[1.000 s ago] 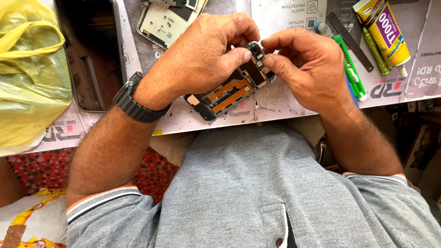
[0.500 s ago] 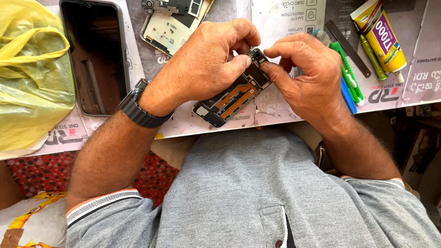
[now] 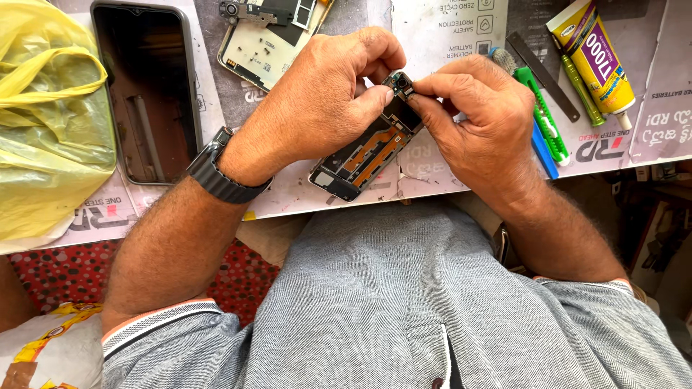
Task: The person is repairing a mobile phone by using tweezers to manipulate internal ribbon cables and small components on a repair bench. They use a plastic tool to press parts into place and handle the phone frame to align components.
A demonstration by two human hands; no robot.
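An opened phone frame [image 3: 369, 153] with orange flex cables and dark parts lies tilted over the table's near edge. My left hand [image 3: 317, 101] holds its upper end, thumb pressed beside a small camera module [image 3: 401, 84]. My right hand [image 3: 476, 119] pinches that same top end from the right, fingertips meeting my left thumb at the module. A dark watch sits on my left wrist [image 3: 220, 175].
A phone screen panel [image 3: 148, 90] lies face up at the left, beside a yellow plastic bag [image 3: 47, 122]. Another opened phone body [image 3: 270, 32] is at the top. A glue tube [image 3: 595, 54], green tools [image 3: 540, 119] and a metal strip [image 3: 544, 68] lie at the right.
Both hands and the phone frame have shifted slightly up the table. The grip on the frame's top end stays the same.
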